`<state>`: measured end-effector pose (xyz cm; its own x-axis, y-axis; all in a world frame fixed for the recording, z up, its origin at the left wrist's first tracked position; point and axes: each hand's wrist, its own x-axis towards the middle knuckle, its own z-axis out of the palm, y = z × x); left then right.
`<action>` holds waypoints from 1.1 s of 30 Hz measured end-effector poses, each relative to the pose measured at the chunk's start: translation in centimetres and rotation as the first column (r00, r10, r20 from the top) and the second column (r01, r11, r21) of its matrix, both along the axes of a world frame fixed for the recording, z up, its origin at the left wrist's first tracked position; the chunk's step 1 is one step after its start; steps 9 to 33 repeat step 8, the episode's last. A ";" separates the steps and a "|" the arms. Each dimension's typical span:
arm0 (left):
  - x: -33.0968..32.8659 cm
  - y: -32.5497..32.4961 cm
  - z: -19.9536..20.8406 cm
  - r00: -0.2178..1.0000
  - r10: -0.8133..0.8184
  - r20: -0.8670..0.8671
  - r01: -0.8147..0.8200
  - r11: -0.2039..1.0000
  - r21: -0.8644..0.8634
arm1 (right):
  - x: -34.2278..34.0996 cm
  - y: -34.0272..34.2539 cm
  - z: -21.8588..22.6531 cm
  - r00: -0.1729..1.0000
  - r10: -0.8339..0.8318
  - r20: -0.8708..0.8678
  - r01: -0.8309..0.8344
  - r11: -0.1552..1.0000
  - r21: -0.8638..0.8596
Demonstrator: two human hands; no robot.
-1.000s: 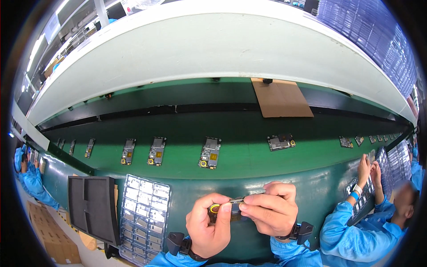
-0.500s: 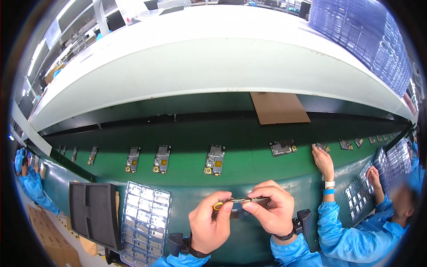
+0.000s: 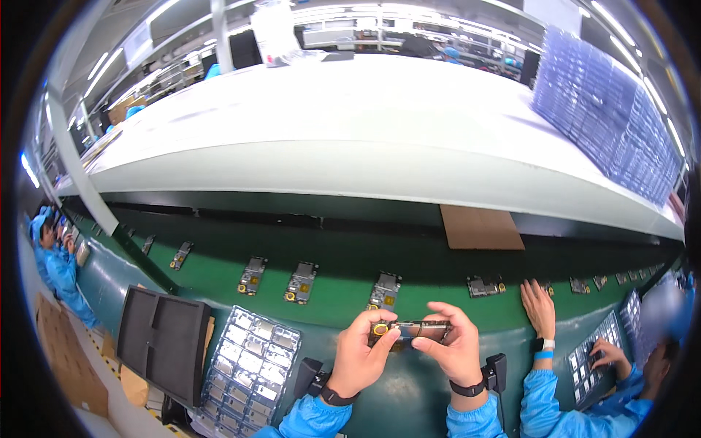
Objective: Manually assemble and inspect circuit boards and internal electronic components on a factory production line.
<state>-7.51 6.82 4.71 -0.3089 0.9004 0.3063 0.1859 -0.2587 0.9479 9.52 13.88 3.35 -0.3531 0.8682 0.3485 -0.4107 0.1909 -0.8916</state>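
Observation:
Between my two hands is a small dark circuit board (image 3: 409,331) with a round yellow ring at its left end. The fingers and thumb of my left hand (image 3: 363,352) pinch that end beside the ring. My right hand (image 3: 454,349) grips the other end, thumb along the near edge. The board is tilted, with its face partly turned toward me. Just beyond it, another circuit board (image 3: 385,288) lies on the green belt (image 3: 336,306), its lower part hidden behind my fingers.
Several more boards, such as one circuit board (image 3: 301,283), lie along the belt. Left of me are a clear tray of metal parts (image 3: 252,365) and a black foam tray (image 3: 162,343). A co-worker's hand (image 3: 539,306) reaches onto the belt at right. A white shelf (image 3: 350,164) overhangs it.
My view has tipped up, showing more of the room. The board in my hands has turned from nearly edge-on to showing more of its face. Both hands keep hold of it.

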 end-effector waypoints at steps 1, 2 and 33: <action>-0.2 0.7 -0.7 0.992 -0.050 0.118 0.039 0.995 0.097 | 0.0 0.2 0.3 0.999 0.035 -0.017 -0.036 0.998 -0.055; -0.5 1.1 -1.0 0.967 -0.114 0.229 0.070 0.979 0.192 | -0.1 0.4 0.5 0.999 0.050 -0.014 -0.051 0.998 -0.045; -2.8 3.5 -2.3 0.902 -0.253 0.351 0.217 0.966 0.141 | 0.8 2.9 -2.8 0.993 0.077 0.088 -0.066 0.990 -0.125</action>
